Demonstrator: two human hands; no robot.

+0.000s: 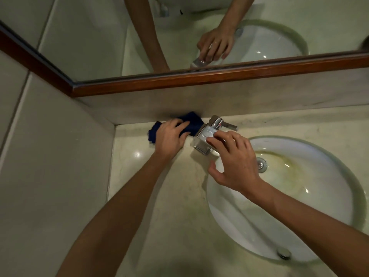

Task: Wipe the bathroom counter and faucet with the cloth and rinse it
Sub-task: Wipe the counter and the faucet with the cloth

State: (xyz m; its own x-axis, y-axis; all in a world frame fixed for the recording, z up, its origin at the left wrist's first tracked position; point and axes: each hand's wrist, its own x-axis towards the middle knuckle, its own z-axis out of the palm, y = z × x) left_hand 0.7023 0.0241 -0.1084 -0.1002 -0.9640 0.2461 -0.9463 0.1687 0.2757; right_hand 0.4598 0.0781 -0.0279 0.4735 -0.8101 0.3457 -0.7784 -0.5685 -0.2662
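Note:
A dark blue cloth (192,123) lies bunched on the pale marble counter (143,176), pressed into the back corner just left of the chrome faucet (209,132). My left hand (171,134) grips the cloth against the counter beside the faucet's base. My right hand (233,158) rests its fingertips on top of the faucet spout, fingers spread, thumb hanging free below. The faucet's lever points right, toward the back wall.
A white oval sink (329,206) with a stained bowl and chrome drain (262,164) sits right of the faucet. A wood-framed mirror (199,80) runs above the backsplash. A tiled wall (50,156) closes the left side.

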